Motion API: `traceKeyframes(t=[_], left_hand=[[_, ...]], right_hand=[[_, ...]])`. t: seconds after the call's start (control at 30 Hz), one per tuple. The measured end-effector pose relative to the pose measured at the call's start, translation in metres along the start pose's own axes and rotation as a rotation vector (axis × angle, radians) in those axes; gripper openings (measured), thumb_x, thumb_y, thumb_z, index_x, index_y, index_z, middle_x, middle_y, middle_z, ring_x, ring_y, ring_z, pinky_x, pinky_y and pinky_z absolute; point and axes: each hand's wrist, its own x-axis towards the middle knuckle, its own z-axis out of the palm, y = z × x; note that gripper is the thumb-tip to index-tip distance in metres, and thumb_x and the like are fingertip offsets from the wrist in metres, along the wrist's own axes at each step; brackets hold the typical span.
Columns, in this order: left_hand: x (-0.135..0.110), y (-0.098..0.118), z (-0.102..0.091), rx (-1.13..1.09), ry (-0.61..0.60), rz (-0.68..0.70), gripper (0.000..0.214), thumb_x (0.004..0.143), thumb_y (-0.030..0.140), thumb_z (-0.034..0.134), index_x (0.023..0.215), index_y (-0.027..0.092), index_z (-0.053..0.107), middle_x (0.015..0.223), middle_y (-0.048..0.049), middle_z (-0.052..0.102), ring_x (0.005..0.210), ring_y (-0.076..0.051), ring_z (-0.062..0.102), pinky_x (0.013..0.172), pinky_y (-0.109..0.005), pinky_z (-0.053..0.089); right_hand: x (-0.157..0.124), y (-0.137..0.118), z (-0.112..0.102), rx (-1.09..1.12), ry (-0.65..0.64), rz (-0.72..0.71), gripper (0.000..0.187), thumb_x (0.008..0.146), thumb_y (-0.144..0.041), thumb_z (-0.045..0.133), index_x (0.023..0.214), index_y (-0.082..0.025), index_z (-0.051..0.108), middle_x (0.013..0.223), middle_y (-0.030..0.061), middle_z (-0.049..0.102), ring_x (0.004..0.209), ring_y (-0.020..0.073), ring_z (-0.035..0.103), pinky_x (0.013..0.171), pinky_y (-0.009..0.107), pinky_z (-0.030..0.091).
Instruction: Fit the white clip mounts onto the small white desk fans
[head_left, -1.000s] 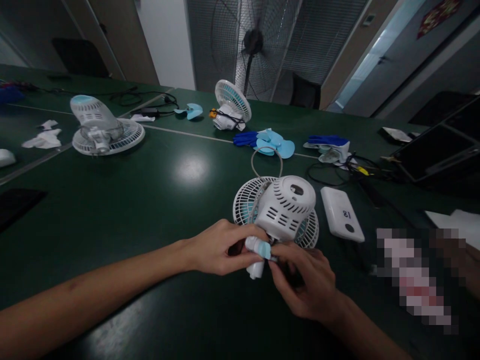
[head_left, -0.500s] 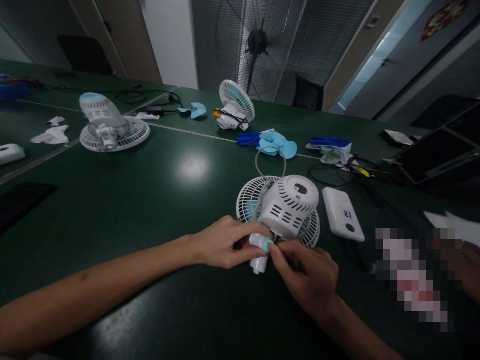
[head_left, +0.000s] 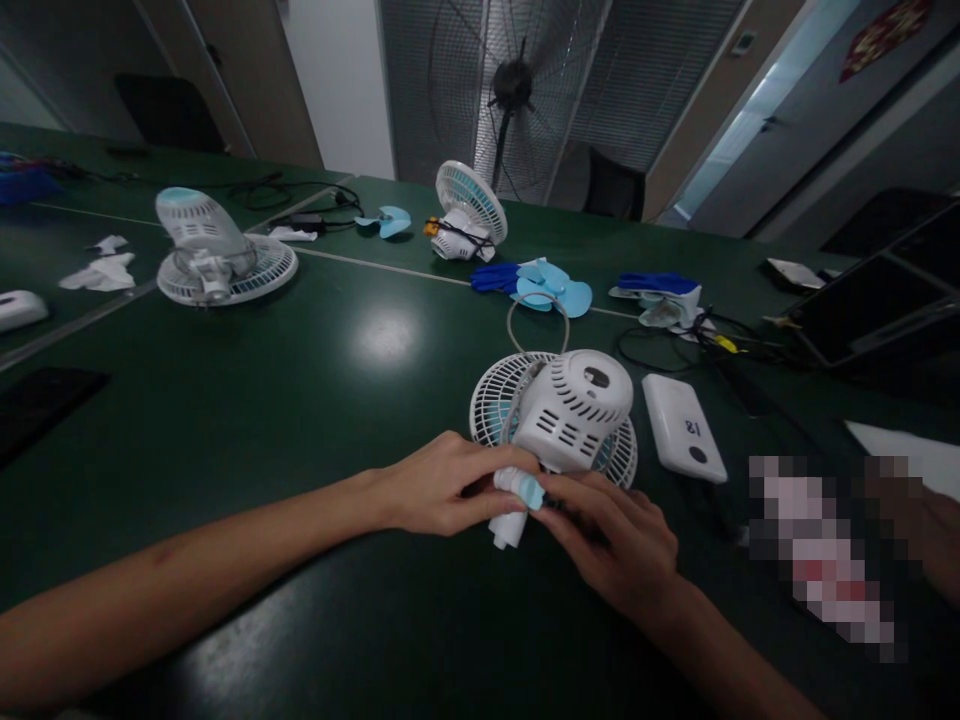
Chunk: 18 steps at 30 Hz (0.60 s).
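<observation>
- The left hand [head_left: 442, 490] grips the stem [head_left: 508, 522] under the fan [head_left: 574, 405].
- The right hand [head_left: 622, 545] pinches the stem's blue tab [head_left: 532, 492].
- Likely step: working the stem joint. The next move needs a steady hold and fine fingertips.

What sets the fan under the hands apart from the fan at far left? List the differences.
The near fan has the left hand and right hand on its stem; the far-left fan lies untouched. The near fan's motor housing is all white; the far-left fan's has a light blue cap. Both lie grille-down on the green table, housing up.
</observation>
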Motion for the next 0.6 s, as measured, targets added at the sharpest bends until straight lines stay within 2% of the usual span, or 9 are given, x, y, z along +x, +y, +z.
traceKeyframes(t=[0.1,0.23,0.3,0.37,0.47,0.53,0.6], left_hand=[[0.000,-0.001,0.001,0.013,-0.008,-0.002,0.032,0.107,0.037,0.053,0.133,0.019,0.054,0.087,-0.0016,0.069,0.068,-0.012,0.063,0.063,-0.023,0.050],[0.000,0.000,0.002,0.045,0.004,0.002,0.032,0.106,0.038,0.054,0.132,0.019,0.054,0.083,-0.0003,0.066,0.066,-0.011,0.061,0.059,-0.022,0.047],[0.001,0.001,0.002,0.048,0.006,0.008,0.031,0.106,0.038,0.054,0.131,0.019,0.055,0.080,0.0008,0.064,0.065,-0.011,0.060,0.058,-0.022,0.046],[0.001,0.001,0.002,0.036,0.004,0.008,0.031,0.106,0.037,0.055,0.131,0.020,0.055,0.078,0.0016,0.063,0.064,-0.011,0.060,0.057,-0.022,0.045],[0.000,0.000,0.002,0.031,0.001,0.004,0.031,0.106,0.038,0.054,0.131,0.019,0.054,0.080,0.0008,0.065,0.064,-0.011,0.060,0.058,-0.022,0.046],[0.000,-0.001,0.003,0.049,0.008,0.011,0.034,0.106,0.039,0.054,0.133,0.019,0.053,0.083,-0.0005,0.067,0.065,-0.011,0.061,0.059,-0.022,0.047],[-0.001,-0.002,0.003,0.066,0.016,0.017,0.036,0.107,0.040,0.054,0.136,0.019,0.052,0.085,-0.0009,0.068,0.066,-0.012,0.062,0.060,-0.023,0.048]], right_hand=[[0.005,-0.012,0.004,0.024,0.059,0.104,0.007,0.096,-0.029,0.071,0.097,-0.023,0.068,0.069,-0.0055,0.070,0.052,0.0098,0.066,0.051,0.023,0.048],[0.008,-0.029,0.011,0.113,0.105,0.294,0.030,0.100,-0.028,0.065,0.071,-0.022,0.057,0.050,-0.0090,0.056,0.037,0.0067,0.055,0.043,0.021,0.041],[0.008,-0.032,0.013,0.147,0.085,0.334,0.036,0.101,-0.025,0.061,0.066,-0.022,0.054,0.046,-0.0095,0.052,0.035,0.0063,0.053,0.041,0.021,0.039],[0.007,-0.031,0.013,0.138,0.074,0.293,0.030,0.100,-0.024,0.060,0.071,-0.022,0.056,0.050,-0.0085,0.056,0.038,0.0074,0.056,0.044,0.021,0.042],[0.003,-0.027,0.011,0.154,0.077,0.226,0.002,0.097,-0.023,0.064,0.096,-0.022,0.062,0.063,-0.0062,0.067,0.046,0.0097,0.064,0.047,0.022,0.048],[0.000,-0.025,0.009,0.176,0.049,0.218,0.020,0.096,-0.021,0.065,0.115,-0.021,0.060,0.072,-0.0047,0.071,0.049,0.0105,0.066,0.048,0.022,0.051],[-0.002,-0.023,0.008,0.158,0.027,0.196,0.029,0.097,-0.021,0.062,0.126,-0.022,0.059,0.079,-0.0033,0.074,0.052,0.0111,0.069,0.052,0.023,0.054]])
